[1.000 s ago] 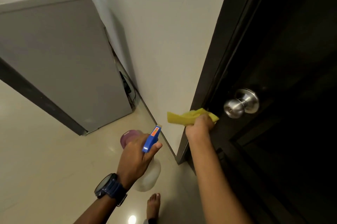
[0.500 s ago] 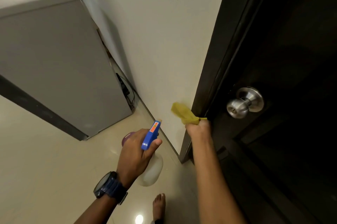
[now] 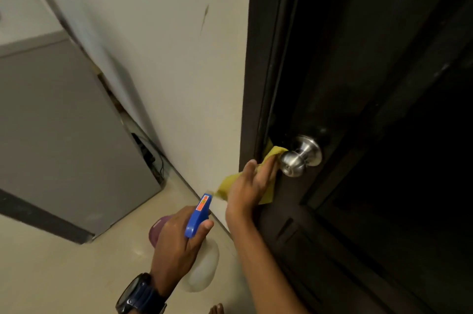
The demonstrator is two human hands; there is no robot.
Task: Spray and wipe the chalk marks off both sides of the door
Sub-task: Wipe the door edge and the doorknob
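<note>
The dark door (image 3: 371, 83) fills the right half, with a steel knob (image 3: 300, 156) near its left edge. My right hand (image 3: 252, 183) presses a yellow cloth (image 3: 230, 184) flat against the door just left of the knob, fingers straight. My left hand (image 3: 179, 244) grips a spray bottle with a blue trigger head (image 3: 198, 215) and a white body (image 3: 202, 270), held low beside the door edge. No chalk marks show on the dark surface.
A pale wall (image 3: 166, 57) with a brown streak stands left of the door frame (image 3: 261, 70). A grey appliance (image 3: 58, 134) sits at left with cables behind it. Something purple (image 3: 157, 231) lies on the tiled floor (image 3: 64, 275). Toes (image 3: 216, 310) show at the bottom.
My right hand has gone from clutching the bunched cloth at the door edge to pressing it flat beside the knob. The view has tilted upward. The spray bottle has hardly moved.
</note>
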